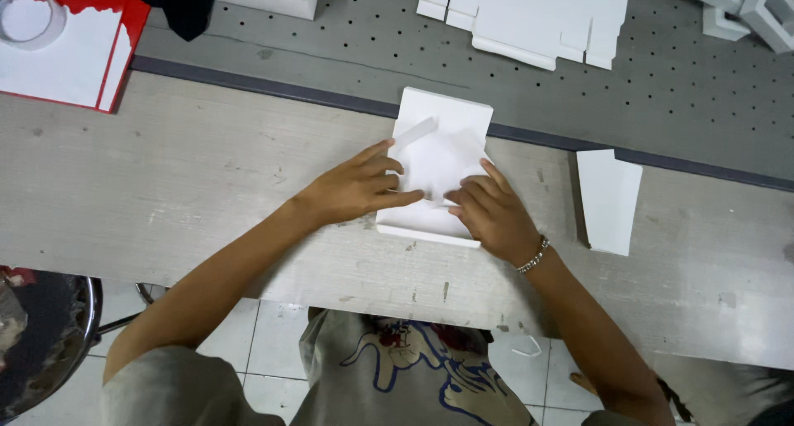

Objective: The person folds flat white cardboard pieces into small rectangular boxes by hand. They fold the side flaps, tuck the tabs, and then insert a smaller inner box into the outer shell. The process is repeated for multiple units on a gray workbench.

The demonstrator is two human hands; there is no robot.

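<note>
A white flat cardboard box piece (442, 116) lies on the pale wooden table (165, 186), its far end reaching the dark strip at the table's back edge. My left hand (360, 186) presses on its left side, fingers spread and pointing right. My right hand (492, 211), with a beaded bracelet at the wrist, rests on its lower right part, fingertips meeting the left hand's near the middle. A small flap stands up near the left hand's fingertips.
A second white folded card (609, 198) lies to the right. Flat white cut-out sheets (529, 16) sit on the grey perforated board behind. A red and white sheet with a tape roll (29, 16) is far left. White blocks (744, 8) sit far right.
</note>
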